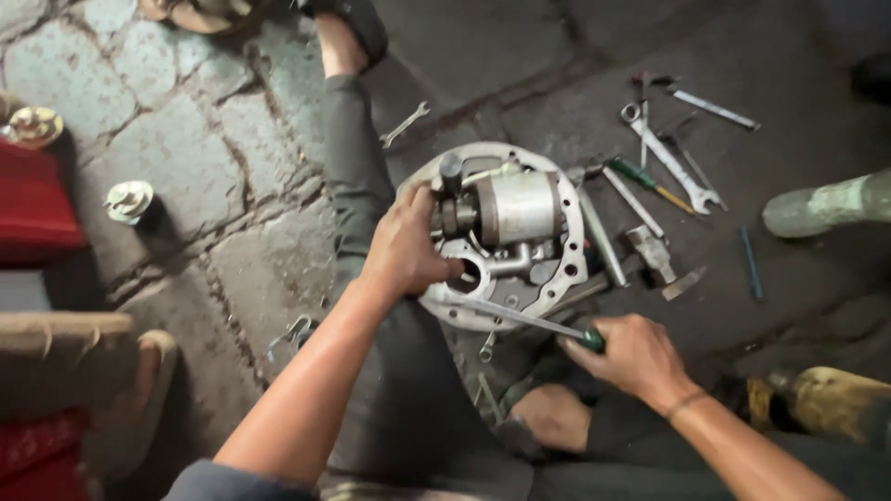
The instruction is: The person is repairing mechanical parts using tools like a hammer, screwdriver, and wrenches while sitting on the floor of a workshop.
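A round grey metal housing plate [566,199] with a cylindrical silver unit [518,206] mounted on it rests on the floor against my outstretched leg. My left hand [405,246] grips the plate's near left side, thumb hooked at a round hole. A long screwdriver [520,317] with a green handle is held in my right hand [631,355], and its shaft lies across the plate's lower edge, tip pointing left toward my left hand.
Several wrenches [673,162], a green-handled screwdriver [650,181] and a hammer [659,260] lie on the stone floor right of the plate. Another wrench [405,123] lies behind it. A small tin [128,199] stands at left, a red object [32,209] at far left.
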